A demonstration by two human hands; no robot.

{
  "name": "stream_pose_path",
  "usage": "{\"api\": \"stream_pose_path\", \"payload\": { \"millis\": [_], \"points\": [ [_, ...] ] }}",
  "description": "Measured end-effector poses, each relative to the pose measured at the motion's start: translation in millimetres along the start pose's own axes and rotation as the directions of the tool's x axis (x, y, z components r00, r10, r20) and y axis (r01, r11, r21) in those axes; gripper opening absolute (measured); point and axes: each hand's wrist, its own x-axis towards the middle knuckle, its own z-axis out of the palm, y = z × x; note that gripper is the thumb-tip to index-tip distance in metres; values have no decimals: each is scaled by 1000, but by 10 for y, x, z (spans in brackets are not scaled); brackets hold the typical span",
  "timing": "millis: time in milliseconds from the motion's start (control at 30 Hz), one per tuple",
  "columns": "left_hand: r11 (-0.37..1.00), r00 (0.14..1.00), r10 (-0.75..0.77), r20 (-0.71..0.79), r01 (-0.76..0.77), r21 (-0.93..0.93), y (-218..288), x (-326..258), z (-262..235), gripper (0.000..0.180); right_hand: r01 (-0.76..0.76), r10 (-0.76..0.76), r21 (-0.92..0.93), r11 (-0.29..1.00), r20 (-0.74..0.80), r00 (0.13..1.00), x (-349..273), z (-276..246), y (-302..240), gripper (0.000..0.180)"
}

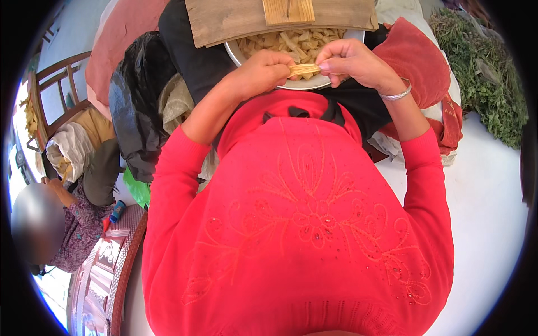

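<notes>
Both of my hands hold a pale yellow, ribbed piece (304,70) stretched lengthwise between them; its exact kind is unclear. The fingers of my left hand (262,71) are closed on its left end. At the other end, my right hand (352,63) pinches it between thumb and fingers, with a silver bracelet on the wrist. Just beneath is a light metal basin (231,51), holding many pale yellow cut pieces (280,42). A wooden board (224,23) hides its far side, with a smaller wood block (288,11) on top.
Dark plastic bags (137,84) bulge at my left. A red cloth (417,61) lies by my right wrist, with a heap of green plants (482,73) farther right. At far left another person in a patterned sleeve (84,224) sits near a wooden chair (64,89).
</notes>
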Motion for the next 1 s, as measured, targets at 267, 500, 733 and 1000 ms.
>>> {"api": "stream_pose_path", "payload": {
  "millis": [267, 500, 733, 1000],
  "points": [
    [990, 993, 66, -95, -77, -117, 152, 38, -208, 20, 338, -347, -81, 938, -255, 902, 0, 103, -31, 19],
    [948, 901, 295, -320, -316, -18, 317, 159, -324, 14, 411, -490, -277, 869, -366, 791, 208, 115, -224, 16],
    [935, 806, 342, -483, -345, 85, 399, 333, -414, 12, 446, -532, -290, 847, -428, 731, 423, 26, -275, 16],
    [740, 641, 608, -468, -243, 628, 313, 625, -535, 13, 342, -595, -527, 778, -444, 670, 666, -87, -209, 18]
  ]
}}
